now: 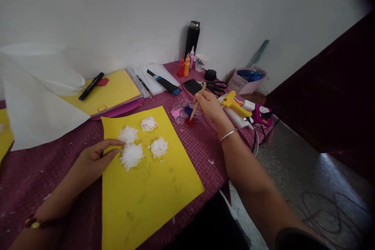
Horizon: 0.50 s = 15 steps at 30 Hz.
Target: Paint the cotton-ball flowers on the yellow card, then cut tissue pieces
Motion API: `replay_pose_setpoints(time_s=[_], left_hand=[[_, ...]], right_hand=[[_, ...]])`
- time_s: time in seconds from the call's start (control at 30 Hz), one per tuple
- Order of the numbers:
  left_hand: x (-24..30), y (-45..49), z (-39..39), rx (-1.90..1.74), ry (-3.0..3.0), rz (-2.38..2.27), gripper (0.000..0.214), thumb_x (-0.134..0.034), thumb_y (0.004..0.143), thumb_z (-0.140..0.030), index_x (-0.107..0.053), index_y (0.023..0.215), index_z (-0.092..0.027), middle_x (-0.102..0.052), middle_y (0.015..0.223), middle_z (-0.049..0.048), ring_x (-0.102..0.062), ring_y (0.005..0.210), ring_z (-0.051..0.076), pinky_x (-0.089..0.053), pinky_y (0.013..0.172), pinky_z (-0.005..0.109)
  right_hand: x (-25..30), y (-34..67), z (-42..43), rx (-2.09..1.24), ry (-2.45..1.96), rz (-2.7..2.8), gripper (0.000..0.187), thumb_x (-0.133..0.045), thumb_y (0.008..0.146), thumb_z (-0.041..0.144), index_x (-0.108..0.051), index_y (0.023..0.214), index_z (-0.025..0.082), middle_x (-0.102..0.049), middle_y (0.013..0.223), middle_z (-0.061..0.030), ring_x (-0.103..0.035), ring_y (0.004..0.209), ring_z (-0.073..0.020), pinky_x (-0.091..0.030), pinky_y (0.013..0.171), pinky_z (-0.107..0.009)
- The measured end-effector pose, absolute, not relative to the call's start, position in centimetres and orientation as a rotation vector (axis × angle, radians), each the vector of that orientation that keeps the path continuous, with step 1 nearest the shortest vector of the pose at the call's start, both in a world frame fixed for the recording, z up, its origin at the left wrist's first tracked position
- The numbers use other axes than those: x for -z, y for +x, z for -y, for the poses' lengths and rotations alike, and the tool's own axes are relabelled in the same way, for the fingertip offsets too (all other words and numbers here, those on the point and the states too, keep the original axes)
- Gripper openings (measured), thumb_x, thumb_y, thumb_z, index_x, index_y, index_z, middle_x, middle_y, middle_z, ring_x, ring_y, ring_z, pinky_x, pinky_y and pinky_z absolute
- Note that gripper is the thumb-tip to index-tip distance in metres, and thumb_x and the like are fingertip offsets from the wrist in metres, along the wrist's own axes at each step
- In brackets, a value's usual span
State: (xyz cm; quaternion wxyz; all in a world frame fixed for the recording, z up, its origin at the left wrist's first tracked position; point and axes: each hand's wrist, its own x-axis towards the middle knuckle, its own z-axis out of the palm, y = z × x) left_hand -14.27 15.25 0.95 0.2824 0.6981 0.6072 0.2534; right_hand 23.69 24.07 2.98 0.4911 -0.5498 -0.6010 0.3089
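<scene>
At the far left a white sheet (pixel 35 101) lies over the worktop (pixel 205 152), and just right of it a marker (pixel 91 86) rests on a stack of coloured card (pixel 117 90). Near the front, the left hand (pixel 93 160) lies flat with its fingers (pixel 113 146) released, pressing the left edge of the yellow paper (pixel 146 191) beside four white tufts (pixel 131 155) stuck on it. Farther right, against the wall, stand paint bottles (pixel 184 66), a black flask (pixel 192 39) and a cup (pixel 201 62), with a phone (pixel 191 86) and scissors (pixel 216 87) nearer. The right hand (pixel 209 105), arm stretched forward, pinches a wooden stick (pixel 197 102) whose tip dips into the palette (pixel 186 112), just beyond the paper's far right corner. A glue gun (pixel 234 103) lies right of that hand.
</scene>
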Motion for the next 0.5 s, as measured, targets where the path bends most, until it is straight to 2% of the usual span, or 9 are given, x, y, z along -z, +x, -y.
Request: replay_pose_setpoints(time_s=[0.17, 0.33, 0.5], left_hand=[[-1.5, -13.8, -14.8, -0.697, 1.848, -1.612, 0.028, -0.061, 0.070, -0.045, -0.073, 0.086, -0.025, -0.077, 0.092, 0.0014, -0.071, 0.084, 0.023, -0.057, 0.069, 0.029], [-0.9, -13.1, -13.6, -0.940, 1.966, -1.699, 0.026, -0.059, 0.078, -0.041, -0.073, 0.092, -0.024, -0.076, 0.098, 0.0025, -0.071, 0.086, 0.022, -0.057, 0.078, 0.031], [0.0, -13.3, -13.4, -0.989, 2.304, -1.576, 0.023, -0.057, 0.084, -0.033, -0.073, 0.098, -0.024, -0.077, 0.094, 0.0020, -0.072, 0.080, 0.018, -0.057, 0.074, 0.028]], right_hand=[[-3.1, 23.4, -23.9, -0.859, -1.355, 1.503, 0.023, -0.053, 0.085, 0.027, -0.054, 0.064, 0.018, -0.050, 0.054, 0.0017, -0.042, 0.048, -0.0095, -0.030, 0.044, -0.022], [-4.3, 22.0, -22.7, -0.967, -1.203, 1.267, 0.029, -0.053, 0.088, 0.042, -0.054, 0.071, 0.019, -0.046, 0.048, 0.0050, -0.038, 0.039, -0.0067, -0.027, 0.038, -0.020], [-4.4, 18.7, -21.2, -1.067, -0.995, 1.265, 0.034, -0.056, 0.084, 0.053, -0.057, 0.085, 0.018, -0.062, 0.061, 0.0020, -0.045, 0.039, -0.0060, -0.033, 0.038, -0.019]])
